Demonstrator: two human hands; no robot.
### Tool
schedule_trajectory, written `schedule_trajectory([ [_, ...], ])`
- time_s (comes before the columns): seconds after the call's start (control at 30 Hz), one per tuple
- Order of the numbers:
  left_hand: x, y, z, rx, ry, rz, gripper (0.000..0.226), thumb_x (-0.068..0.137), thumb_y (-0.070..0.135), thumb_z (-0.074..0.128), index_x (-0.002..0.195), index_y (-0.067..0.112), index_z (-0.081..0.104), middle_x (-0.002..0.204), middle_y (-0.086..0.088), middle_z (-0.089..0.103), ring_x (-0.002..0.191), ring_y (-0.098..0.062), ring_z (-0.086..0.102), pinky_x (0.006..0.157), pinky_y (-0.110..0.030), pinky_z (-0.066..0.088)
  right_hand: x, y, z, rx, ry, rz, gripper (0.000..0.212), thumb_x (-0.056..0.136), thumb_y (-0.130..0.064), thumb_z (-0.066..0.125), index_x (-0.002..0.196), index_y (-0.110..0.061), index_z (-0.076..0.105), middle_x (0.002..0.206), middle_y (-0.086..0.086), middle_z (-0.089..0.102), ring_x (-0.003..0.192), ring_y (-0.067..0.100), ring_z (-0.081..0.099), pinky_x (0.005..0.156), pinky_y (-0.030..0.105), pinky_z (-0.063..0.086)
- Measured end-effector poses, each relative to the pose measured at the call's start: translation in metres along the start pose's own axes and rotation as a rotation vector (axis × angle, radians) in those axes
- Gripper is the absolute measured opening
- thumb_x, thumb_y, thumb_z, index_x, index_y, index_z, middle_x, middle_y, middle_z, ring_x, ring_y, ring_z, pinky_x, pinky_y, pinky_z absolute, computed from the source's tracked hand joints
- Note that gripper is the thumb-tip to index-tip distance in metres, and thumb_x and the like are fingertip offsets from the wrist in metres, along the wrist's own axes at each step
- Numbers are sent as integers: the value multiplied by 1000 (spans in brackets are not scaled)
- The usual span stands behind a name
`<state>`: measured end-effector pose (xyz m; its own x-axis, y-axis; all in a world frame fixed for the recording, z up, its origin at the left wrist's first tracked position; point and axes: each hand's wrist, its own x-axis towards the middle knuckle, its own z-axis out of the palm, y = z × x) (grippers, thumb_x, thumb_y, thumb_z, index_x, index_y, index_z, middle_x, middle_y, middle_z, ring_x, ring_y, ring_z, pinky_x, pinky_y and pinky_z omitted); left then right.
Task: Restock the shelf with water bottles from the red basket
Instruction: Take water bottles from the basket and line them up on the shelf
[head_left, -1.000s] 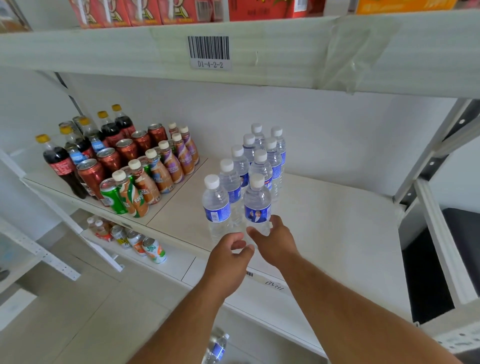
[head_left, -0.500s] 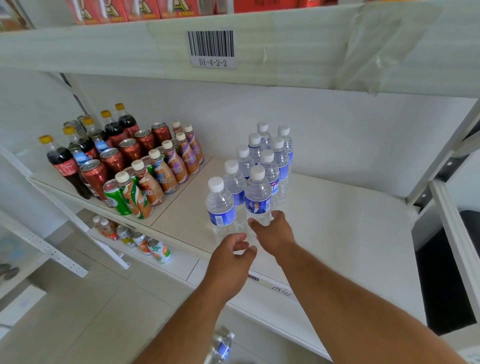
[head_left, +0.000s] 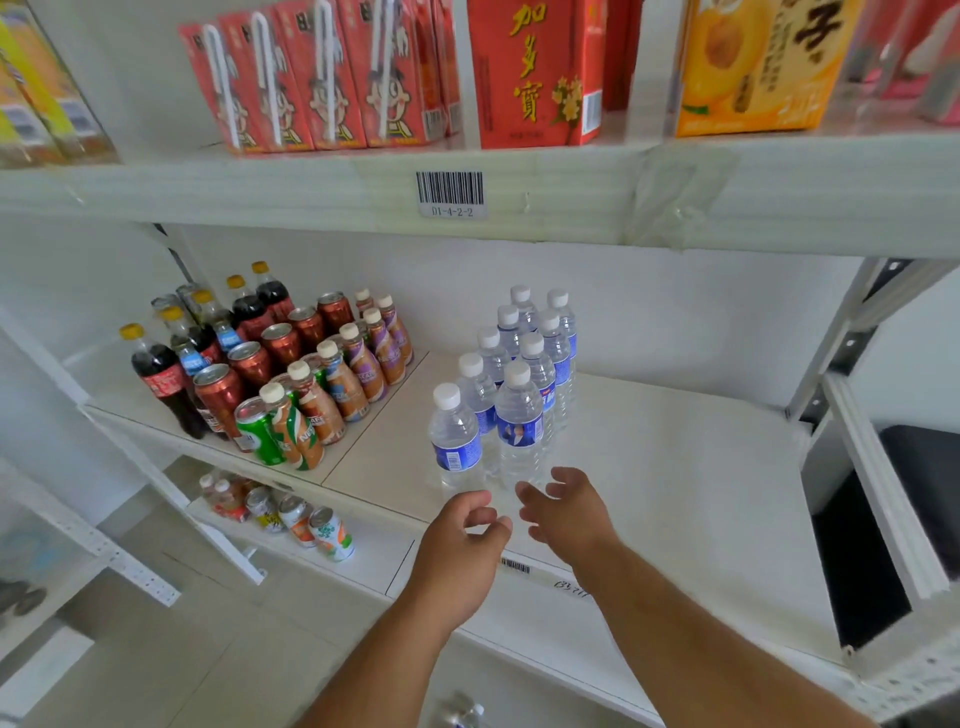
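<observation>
A white shelf (head_left: 675, 467) carries the stock: colas, cans and milk-tea bottles (head_left: 291, 374) at the left, and two rows of water bottles (head_left: 519, 374) running from near the front edge to the far wall. Juice cartons (head_left: 535, 73) line the shelf above. The red basket is not in view; one more bottle (head_left: 462, 714) shows at the bottom edge, below the arms. The water bottles look thin-walled and full, so probably moderately heavy, smooth and easily tipped against their neighbours; the firm place to take one seems to be the body at the label, or the neck under the cap. The left hand (head_left: 462, 535) hangs just in front of the nearest bottles, fingers loosely curled, its grip holding nothing. The right hand (head_left: 566, 514) beside it is spread and empty, fingertips close to the front right bottle (head_left: 519, 421) but apart from it.
</observation>
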<state>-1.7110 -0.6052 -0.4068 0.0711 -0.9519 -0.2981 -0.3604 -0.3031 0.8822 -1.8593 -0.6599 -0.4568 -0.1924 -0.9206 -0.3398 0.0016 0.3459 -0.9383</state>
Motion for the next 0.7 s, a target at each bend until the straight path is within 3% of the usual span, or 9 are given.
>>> schedule_trajectory([
  [0.23,-49,-15,-29,38,-77,60,37,94,35,66,129,40,55,121,22,62,106,-7,68,102,-44,55,-98,15,7,108,11,15,59,94,-31,75,142,-12,46,124,10,65,89,21,78,74,34,66],
  [0.37,-85,-46,-60,53,-110,51,30,87,37,69,113,47,57,121,19,65,105,-9,68,99,-45,56,-155,31,27,113,-8,47,48,96,-25,73,136,-8,51,111,8,71,90,24,77,80,42,64],
  [0.6,-139,-134,-123,43,-107,2,52,78,43,70,127,30,60,120,7,69,102,-17,68,101,-47,54,-237,100,73,-8,-12,200,53,93,-31,78,134,-9,52,110,11,70,89,26,78,79,45,66],
  [0.7,-156,-172,-141,35,-132,-57,44,81,36,70,123,31,61,122,4,70,108,-15,69,101,-46,55,-268,128,81,-78,-40,281,48,93,-29,78,130,-9,53,108,12,71,83,24,75,79,44,65],
])
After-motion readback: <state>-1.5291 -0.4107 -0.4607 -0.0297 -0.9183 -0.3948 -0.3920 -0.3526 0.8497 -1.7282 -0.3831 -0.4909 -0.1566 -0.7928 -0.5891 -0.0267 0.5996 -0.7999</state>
